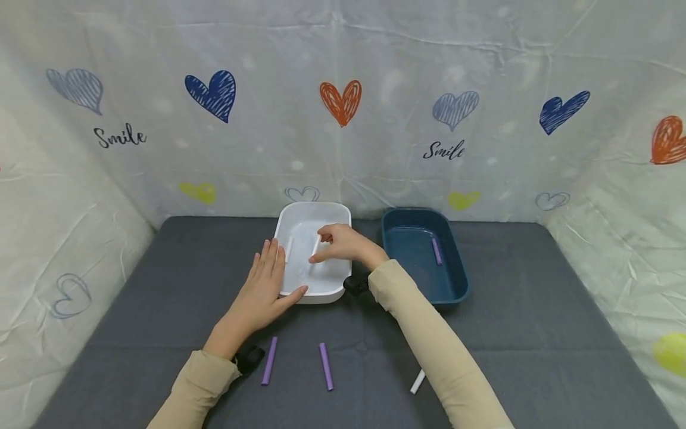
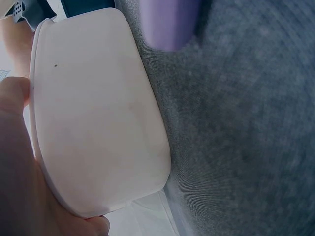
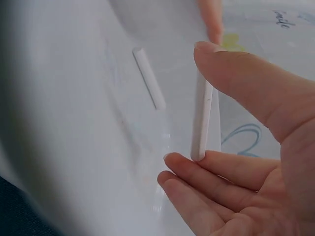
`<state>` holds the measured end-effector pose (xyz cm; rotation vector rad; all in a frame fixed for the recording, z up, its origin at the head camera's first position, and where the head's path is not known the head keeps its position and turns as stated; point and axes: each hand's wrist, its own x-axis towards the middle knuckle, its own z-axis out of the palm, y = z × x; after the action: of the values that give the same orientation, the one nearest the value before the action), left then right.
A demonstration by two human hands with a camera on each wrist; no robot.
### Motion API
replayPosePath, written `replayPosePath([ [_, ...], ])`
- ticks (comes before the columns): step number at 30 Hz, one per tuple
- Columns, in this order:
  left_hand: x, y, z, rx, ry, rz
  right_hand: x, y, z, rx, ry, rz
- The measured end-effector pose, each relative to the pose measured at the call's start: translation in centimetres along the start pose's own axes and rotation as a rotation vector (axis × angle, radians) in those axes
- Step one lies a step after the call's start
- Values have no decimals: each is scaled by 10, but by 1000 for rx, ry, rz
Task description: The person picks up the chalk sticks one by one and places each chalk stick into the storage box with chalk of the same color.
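Note:
My right hand [image 1: 343,245] pinches a white chalk stick [image 3: 202,115] endwise between thumb and fingers, above the white tray [image 1: 308,297]. Inside that tray lies another white chalk stick [image 3: 149,78], left of the held one in the head view. Stretched along the tray's left side, my left hand [image 1: 264,292] rests on the rim with straight fingers, its thumb at the near edge. In the left wrist view the tray's outer wall [image 2: 98,113] fills much of the picture, with the hand along its rim.
Right of the white tray stands a dark blue tray [image 1: 461,286] with a purple chalk stick [image 1: 436,251] in it. Two purple sticks [image 1: 270,361] lie on the grey cloth [image 1: 214,262] in front. A white stick [image 1: 417,382] is partly hidden by the right sleeve.

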<state>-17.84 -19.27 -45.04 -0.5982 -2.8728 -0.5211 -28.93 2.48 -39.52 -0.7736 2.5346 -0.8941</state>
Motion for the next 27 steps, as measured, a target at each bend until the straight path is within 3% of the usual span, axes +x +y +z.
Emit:
replayPosePath([
  [14, 0, 0, -1, 1, 0, -7, 12, -3, -7, -46, -79, 31],
  [27, -1, 2, -3, 2, -4, -9, 21, -10, 13, -166, -18, 44],
])
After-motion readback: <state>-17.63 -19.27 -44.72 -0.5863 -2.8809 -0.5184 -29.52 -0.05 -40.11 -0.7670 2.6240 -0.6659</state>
